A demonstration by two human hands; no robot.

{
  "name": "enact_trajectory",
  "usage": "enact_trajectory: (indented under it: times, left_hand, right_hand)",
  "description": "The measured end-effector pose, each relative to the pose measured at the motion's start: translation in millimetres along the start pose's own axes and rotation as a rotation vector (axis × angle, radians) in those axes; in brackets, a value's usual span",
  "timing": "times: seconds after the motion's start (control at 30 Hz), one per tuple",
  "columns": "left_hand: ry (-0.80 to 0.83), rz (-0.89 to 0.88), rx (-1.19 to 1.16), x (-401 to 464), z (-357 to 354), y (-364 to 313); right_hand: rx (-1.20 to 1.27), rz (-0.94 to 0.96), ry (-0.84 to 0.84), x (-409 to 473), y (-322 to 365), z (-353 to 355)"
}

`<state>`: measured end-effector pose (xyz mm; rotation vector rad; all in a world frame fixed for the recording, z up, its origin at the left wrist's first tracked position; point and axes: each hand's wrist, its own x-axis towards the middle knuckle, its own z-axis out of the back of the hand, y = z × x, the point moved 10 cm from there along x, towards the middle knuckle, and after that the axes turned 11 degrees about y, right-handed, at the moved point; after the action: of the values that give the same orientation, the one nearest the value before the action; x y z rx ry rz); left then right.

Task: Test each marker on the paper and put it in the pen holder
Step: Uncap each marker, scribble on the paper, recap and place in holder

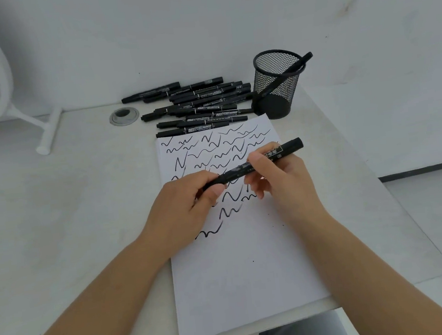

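Observation:
A black marker (238, 171) lies level between both hands above the white paper (242, 274), which carries several black squiggles on its upper half. My left hand (183, 212) pinches the marker's left end, where the cap sits. My right hand (278, 177) grips the barrel toward its right end. Whether the cap is on or parted from the barrel, I cannot tell. A black mesh pen holder (278, 85) stands beyond the paper's far right corner with one marker (300, 64) leaning in it. Several black markers (197, 104) lie in a pile left of the holder.
The white table (69, 210) ends close on the right, with floor beyond its edge. A round metal cable grommet (124, 115) sits left of the marker pile. A white stand with a curved frame (47, 131) occupies the far left corner. The wall is right behind.

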<state>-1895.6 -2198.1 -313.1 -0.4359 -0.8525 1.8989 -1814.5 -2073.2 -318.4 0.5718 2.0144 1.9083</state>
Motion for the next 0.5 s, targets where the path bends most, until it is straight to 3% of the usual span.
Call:
enact_trajectory:
  times: [0.5]
  left_hand:
    - [-0.044, -0.051, 0.033, -5.3, 4.8, -12.1]
  right_hand:
    - [0.170, 0.056, 0.144, -1.7, -4.2, -14.3]
